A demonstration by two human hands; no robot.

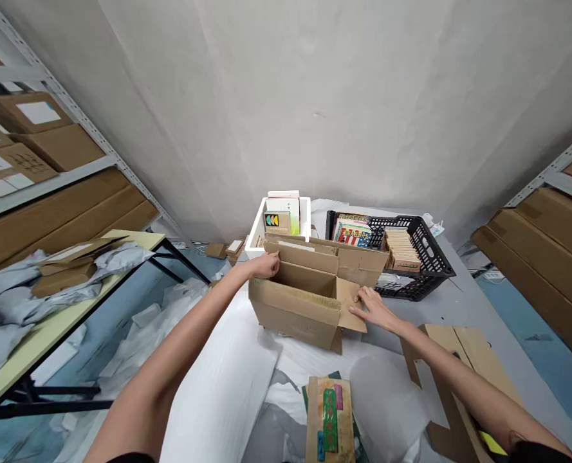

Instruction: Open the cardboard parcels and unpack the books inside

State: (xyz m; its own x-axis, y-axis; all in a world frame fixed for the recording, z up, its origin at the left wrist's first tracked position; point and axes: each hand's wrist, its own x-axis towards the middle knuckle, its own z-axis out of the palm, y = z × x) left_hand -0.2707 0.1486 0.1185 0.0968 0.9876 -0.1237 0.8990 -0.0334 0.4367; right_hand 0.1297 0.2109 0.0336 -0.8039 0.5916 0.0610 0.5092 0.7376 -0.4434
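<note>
An open cardboard box [295,315] stands in front of me, tilted slightly, with its flaps raised and its visible inside bare. My left hand [265,265] is closed on the box's upper left edge, its fingers curled. At the other end, my right hand [376,310] touches the right end flap [347,302], thumb and fingers apart and lying on the cardboard. Nearer to me, a wrapped bundle of books [331,418] with green, pink and blue labels lies on white foam sheeting [218,379].
Behind the box are a white bin [305,215] with books and a black plastic crate [430,247] holding books. Another cardboard box [483,354] sits under my right forearm. A side table [121,244] with parcels stands left; loaded shelves [64,167] flank both sides.
</note>
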